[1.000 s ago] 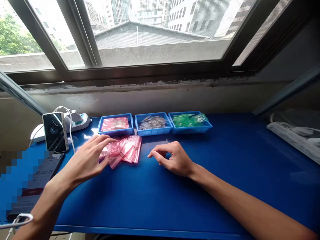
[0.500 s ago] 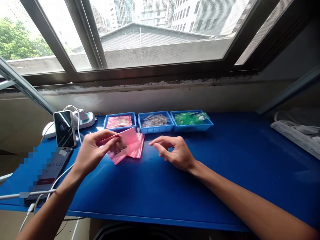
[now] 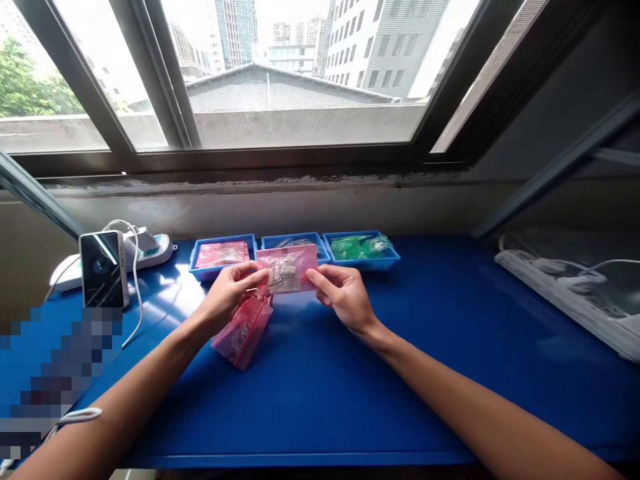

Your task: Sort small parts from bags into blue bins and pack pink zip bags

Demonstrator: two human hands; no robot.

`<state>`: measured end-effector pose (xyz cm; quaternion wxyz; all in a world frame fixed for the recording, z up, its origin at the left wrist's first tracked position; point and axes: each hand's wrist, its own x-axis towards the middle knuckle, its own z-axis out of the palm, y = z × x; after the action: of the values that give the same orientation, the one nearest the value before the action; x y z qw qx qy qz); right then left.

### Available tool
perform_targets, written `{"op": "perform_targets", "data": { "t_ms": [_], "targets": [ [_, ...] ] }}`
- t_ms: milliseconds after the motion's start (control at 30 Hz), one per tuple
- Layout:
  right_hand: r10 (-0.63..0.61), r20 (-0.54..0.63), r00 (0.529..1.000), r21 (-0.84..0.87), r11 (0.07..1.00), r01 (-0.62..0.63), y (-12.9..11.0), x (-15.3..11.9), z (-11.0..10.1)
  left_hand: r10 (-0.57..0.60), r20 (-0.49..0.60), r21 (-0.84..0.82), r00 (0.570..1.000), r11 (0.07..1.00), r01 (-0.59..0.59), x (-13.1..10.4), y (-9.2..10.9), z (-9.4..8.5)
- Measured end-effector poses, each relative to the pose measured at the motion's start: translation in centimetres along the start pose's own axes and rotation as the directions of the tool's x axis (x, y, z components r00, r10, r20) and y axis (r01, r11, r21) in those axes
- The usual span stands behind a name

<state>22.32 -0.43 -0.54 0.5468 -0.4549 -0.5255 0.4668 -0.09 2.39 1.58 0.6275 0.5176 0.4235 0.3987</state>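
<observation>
A pink translucent bag (image 3: pixel 289 269) with small metallic-looking parts inside is stretched between my hands, above the table. My left hand (image 3: pixel 234 288) pinches its left end between thumb and fingers. At the right end, my right hand (image 3: pixel 345 293) grips it the same way. More pink bags (image 3: pixel 243 333) lie on the blue table below and beside my left hand. Behind are three blue trays: the left tray (image 3: pixel 215 272) holds pink bags, the middle one (image 3: pixel 324 248) is partly hidden by the held bag, and the right one (image 3: pixel 373 264) holds green bags.
On the left, a phone (image 3: pixel 104 270) stands upright before a white power strip (image 3: pixel 67 273) with cables. Another power strip (image 3: pixel 565 300) lies on the right of the blue table (image 3: pixel 400 393). A window is behind.
My right hand has closed on the right end of the pink bag. The held bag has moved right and now faces me spread flat. The view has shifted somewhat.
</observation>
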Motion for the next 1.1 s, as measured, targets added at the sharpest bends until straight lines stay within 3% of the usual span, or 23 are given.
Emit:
{"op": "perform_targets", "data": {
  "t_ms": [100, 267, 433, 500, 700, 867, 967, 1100],
  "targets": [
    [0.018, 0.029, 0.999, -0.017, 1.0, -0.017, 0.2, 0.1, -0.2, 0.008, -0.037, -0.02, 0.999, 1.0, -0.009, -0.2, -0.3, 0.2],
    [0.034, 0.037, 0.999, -0.072, 0.997, -0.031, 0.0, -0.1, -0.3, 0.147, -0.047, 0.206, 0.988, 0.969, -0.134, -1.0, 0.2, 0.4],
    [-0.081, -0.016, 0.997, -0.063, 0.995, 0.08, -0.5, -0.6, 0.1, 0.408, -0.114, 0.406, 0.906, 0.851, -0.332, -2.0, 0.8, 0.5],
    [-0.098, -0.016, 0.995, -0.05, 0.994, 0.097, -0.6, -0.9, 0.2, 0.463, -0.108, 0.43, 0.88, 0.82, -0.378, -2.3, 1.0, 0.6],
    [-0.021, 0.016, 1.0, -0.076, 0.997, 0.022, -0.8, -1.0, 0.1, 0.408, -0.065, 0.418, 0.91, 0.84, -0.347, -2.5, 1.0, 0.8],
    [-0.044, 0.023, 0.999, -0.07, 0.997, 0.046, -0.8, -0.9, 0.0, 0.425, -0.084, 0.457, 0.901, 0.82, -0.344, -2.5, 0.7, 0.6],
    [-0.093, 0.03, 0.995, -0.071, 0.993, 0.095, -0.6, -1.0, -0.1, 0.53, -0.057, 0.53, 0.846, 0.735, -0.424, -2.5, 0.2, 0.3],
    [-0.266, -0.033, 0.963, -0.192, 0.948, 0.255, 0.0, -1.1, -0.3, 0.699, 0.037, 0.648, 0.714, 0.527, -0.55, -2.4, -0.3, 0.0]
  ]
}}
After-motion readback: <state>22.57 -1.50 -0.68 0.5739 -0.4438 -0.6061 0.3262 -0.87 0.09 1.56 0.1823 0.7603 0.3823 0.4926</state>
